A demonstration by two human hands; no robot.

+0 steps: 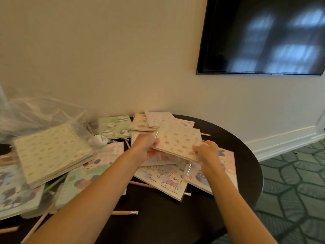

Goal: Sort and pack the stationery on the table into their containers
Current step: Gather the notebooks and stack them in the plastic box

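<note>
here, a cream notebook (177, 140) printed with small pastel motifs is held between both hands above the middle of a dark round table (167, 224). its left edge, where the spiral binding glints, is gripped by the left hand (146, 147) with curled fingers, and its near right corner is pinched by the right hand (208, 152). the hands are kept apart, one at each side of the cover, and the notebook is tilted, raised over a loose pile of others. how many notebooks are clamped together cannot be told, since the hands are blurred; it may be more than one.

under the pile, a white notebook with a drawn puppy (163, 178) is laid flat, and a pink notebook (227, 159) is seen just beside it on the right. a panda notebook (115, 126) is placed near the wall, with two more patterned notebooks (158, 119) overlapping behind the held one. on the left, a stack of cream notebooks (51, 152) is rested at a slant on other covers, next to a crumpled clear plastic bag (35, 111). a wooden pencil (125, 212) is laid on the bare table between the forearms, and other pencils are scattered under the covers. a dark television (263, 36) is mounted on the wall.
</note>
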